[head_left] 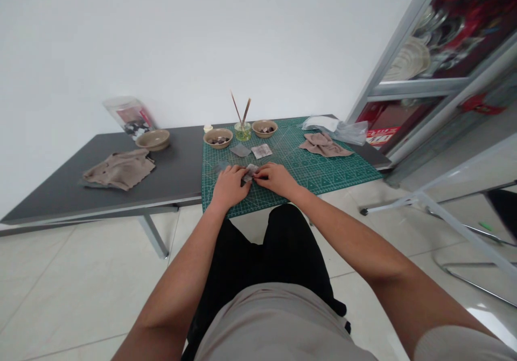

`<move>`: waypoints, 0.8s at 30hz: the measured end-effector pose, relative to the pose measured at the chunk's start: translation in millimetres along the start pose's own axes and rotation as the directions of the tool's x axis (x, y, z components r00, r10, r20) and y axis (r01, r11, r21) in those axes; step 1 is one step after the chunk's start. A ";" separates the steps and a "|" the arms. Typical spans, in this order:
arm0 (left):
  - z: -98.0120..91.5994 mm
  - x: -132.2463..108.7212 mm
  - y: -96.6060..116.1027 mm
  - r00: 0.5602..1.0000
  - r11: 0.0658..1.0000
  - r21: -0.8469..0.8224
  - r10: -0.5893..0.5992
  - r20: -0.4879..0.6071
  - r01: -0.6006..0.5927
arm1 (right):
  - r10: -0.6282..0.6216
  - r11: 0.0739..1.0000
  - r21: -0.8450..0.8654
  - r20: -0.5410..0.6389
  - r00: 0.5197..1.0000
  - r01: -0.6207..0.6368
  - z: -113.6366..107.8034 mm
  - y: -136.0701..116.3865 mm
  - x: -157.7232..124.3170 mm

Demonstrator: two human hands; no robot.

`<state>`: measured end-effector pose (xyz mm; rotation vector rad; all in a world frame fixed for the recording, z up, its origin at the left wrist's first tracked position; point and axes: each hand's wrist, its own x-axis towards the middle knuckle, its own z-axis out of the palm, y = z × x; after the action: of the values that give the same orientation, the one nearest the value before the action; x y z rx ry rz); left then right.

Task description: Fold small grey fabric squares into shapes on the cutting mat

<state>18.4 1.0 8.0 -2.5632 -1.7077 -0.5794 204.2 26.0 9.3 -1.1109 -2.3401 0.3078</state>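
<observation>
A small grey, crinkled piece (250,172) lies between my two hands over the green cutting mat (291,180); I cannot make out its kind. My left hand (231,187) is closed at its left edge, thumb and fingers pressing on it. From the other side my right hand (278,178) pinches its right edge. Just beyond my hands lie a grey square sheet (240,150) and a pale square with dark markings (262,151). A faint translucent scrap (219,167) rests by my left fingers.
Two brown bowls (218,138) (264,129) with small dark pieces flank a glass jar (243,131) holding two brushes. A brown cloth (325,144) and clear plastic bag (353,132) lie right; another cloth (120,169), bowl (153,139) and clear container (128,116) stand left.
</observation>
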 end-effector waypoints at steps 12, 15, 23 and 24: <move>4.8 2.4 -3.4 0.998 0.999 -0.047 -0.012 -0.068 0.009 | -0.003 0.997 -0.075 -0.006 1.000 0.002 12.0 -1.0 12.6; 4.3 3.6 -4.9 0.998 0.997 -0.082 -0.007 -0.059 0.002 | -0.037 0.998 -0.048 0.011 0.999 0.038 7.5 -1.7 6.6; 3.5 5.5 -4.1 0.999 0.998 -0.060 -0.033 0.006 0.034 | -0.041 0.997 -0.064 0.030 0.999 0.043 11.0 -4.8 13.0; 3.6 5.6 -3.9 0.999 0.998 -0.056 -0.034 0.005 0.034 | -0.044 0.997 -0.061 0.028 0.999 0.045 11.9 -4.7 14.6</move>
<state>17.9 8.3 5.7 -2.5791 -1.7643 -0.6339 187.0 34.5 6.6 -1.0882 -2.4093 0.2369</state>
